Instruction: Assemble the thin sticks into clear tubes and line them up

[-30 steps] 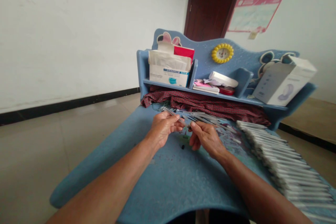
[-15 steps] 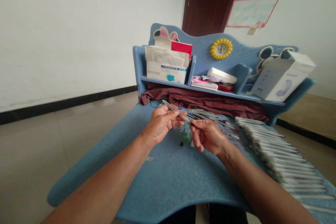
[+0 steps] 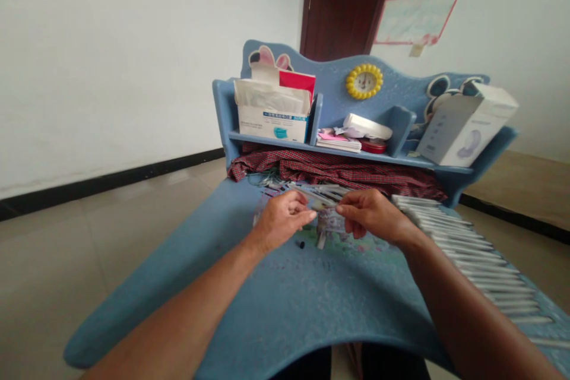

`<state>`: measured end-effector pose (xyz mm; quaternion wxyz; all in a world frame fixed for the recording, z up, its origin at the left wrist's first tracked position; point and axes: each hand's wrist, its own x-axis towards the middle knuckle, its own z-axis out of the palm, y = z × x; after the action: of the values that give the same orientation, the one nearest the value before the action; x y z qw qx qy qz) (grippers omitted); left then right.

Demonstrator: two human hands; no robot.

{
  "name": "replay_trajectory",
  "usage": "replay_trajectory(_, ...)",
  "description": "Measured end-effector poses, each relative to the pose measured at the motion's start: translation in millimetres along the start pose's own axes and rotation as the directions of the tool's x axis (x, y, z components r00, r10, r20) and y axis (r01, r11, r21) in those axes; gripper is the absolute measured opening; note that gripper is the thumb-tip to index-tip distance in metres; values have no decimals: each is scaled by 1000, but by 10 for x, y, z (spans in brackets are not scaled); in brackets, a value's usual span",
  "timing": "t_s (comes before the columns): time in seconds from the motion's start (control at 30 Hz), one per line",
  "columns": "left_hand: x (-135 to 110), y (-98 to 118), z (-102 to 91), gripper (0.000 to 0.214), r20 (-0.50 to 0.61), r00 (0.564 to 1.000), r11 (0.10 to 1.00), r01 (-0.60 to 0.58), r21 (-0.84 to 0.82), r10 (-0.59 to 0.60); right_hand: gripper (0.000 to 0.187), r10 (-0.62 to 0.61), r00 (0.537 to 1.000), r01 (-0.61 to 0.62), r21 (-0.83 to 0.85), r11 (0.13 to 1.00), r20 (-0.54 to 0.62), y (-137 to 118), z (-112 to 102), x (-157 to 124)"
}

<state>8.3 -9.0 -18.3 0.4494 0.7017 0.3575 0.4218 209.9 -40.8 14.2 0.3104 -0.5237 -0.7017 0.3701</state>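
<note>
My left hand [image 3: 287,218] is over the middle of the blue desk [image 3: 285,314], thumb forward and fingers curled in. Facing it, my right hand [image 3: 367,212] has thumb and forefinger pinched together. Pale slender shapes lie between and behind the fingertips; blur hides whether either hand grips one. Behind the hands is a loose heap of pen parts [image 3: 332,188]. A small black piece [image 3: 301,244] and a short whitish piece [image 3: 321,240] lie on the desk just in front of my hands. Many whitish pens [image 3: 476,258] lie side by side in a row to the right.
A red checked cloth [image 3: 356,171] is bunched beneath the blue shelf [image 3: 280,138]. On the shelf are an open mask box [image 3: 271,116], papers [image 3: 339,142], a red round tin [image 3: 373,146] and a white carton [image 3: 467,124]. A yellow clock [image 3: 364,81] is on the backboard.
Both hands were on a clear pen barrel, close together. Now they are farther apart, and the barrel cannot be picked out clearly. The view has shifted slightly to the right.
</note>
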Motion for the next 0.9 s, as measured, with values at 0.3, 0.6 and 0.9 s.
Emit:
replay_trajectory(0.3,-135,35,216,16,341,888,498,-456,737,309,22,108,993,-109,-35,993,-37,303,-277,-200)
replay_trajectory(0.6,-171,-40,366,15,404,890,324,-453,830,209,23,109,993,-105,63,992,-56,466,-424,-203)
replay_trajectory(0.9,-58,-43,181,13,274,914,473,-392,789,299,23,124,992,-122,97,988,-6,474,-685,-334)
